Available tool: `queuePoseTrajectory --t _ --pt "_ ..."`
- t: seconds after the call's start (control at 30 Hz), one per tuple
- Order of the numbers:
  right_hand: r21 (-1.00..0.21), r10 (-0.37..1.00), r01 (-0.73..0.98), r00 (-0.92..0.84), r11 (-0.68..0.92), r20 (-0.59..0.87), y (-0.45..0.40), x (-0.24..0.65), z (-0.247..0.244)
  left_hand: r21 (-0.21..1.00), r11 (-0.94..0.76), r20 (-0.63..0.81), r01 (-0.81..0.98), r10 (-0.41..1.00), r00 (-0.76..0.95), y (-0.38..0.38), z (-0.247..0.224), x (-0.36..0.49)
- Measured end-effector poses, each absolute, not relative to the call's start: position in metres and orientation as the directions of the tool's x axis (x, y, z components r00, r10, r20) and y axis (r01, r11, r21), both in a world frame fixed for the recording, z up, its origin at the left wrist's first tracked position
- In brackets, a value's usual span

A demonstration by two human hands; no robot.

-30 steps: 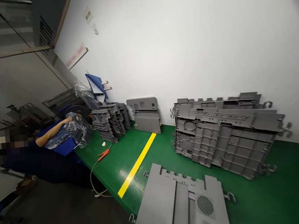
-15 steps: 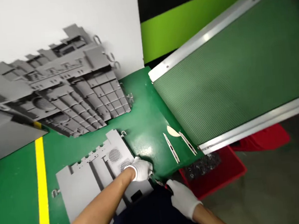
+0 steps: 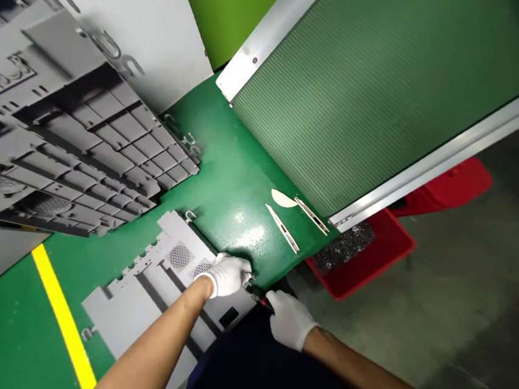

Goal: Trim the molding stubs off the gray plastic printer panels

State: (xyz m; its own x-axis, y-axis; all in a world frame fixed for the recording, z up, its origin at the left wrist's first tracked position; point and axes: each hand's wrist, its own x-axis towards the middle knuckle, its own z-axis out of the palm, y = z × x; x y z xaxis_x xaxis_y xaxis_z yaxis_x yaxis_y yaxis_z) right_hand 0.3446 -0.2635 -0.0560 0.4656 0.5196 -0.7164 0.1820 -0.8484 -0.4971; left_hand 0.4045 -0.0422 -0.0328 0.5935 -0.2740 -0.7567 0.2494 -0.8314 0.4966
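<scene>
A grey plastic panel (image 3: pixel 124 317) with round speaker-like grilles lies on the green bench at my front edge. My left hand (image 3: pixel 228 275), in a white glove, rests on its right side with fingers curled round the edge; a small bit of plastic shows at the fingertips. Close by, my right hand (image 3: pixel 292 318), also gloved, is closed round a pair of cutting pliers (image 3: pixel 261 301) with red and black handles. Their jaws point at the panel's edge beside my left fingers. Hook-shaped plastic tabs (image 3: pixel 190 215) stick out from the panel's corners.
More grey panels (image 3: pixel 110 129) stand stacked at the back left. Two craft knives (image 3: pixel 283 229) and a cream-coloured half-round piece (image 3: pixel 282 198) lie on the green bench (image 3: pixel 221 180). A metal-framed ribbed green board (image 3: pixel 369 98) slopes at right, above a red bin (image 3: pixel 375 256) of scraps.
The view has shifted and turned, so the stacked panels look nearer. My right hand with the pliers has come closer to the panel's edge and my left hand.
</scene>
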Motion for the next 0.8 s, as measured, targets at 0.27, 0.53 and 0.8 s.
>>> queuePoseTrajectory --t 0.27,0.53,0.8 --pt "-0.436 0.422 0.119 0.562 -0.892 -0.711 -0.257 0.332 -0.044 0.545 -0.833 -0.692 0.096 -0.383 0.612 -0.037 -0.045 0.398" --pt "-0.404 0.472 0.256 0.601 -0.878 -0.646 -0.248 0.338 -0.047 0.561 -0.823 -0.677 0.086 -0.396 0.62 -0.037 -0.048 0.396" --pt "-0.369 0.517 0.365 0.526 -0.855 -0.676 -0.249 0.348 -0.055 0.541 -0.838 -0.681 0.074 -0.385 0.623 -0.038 -0.049 0.396"
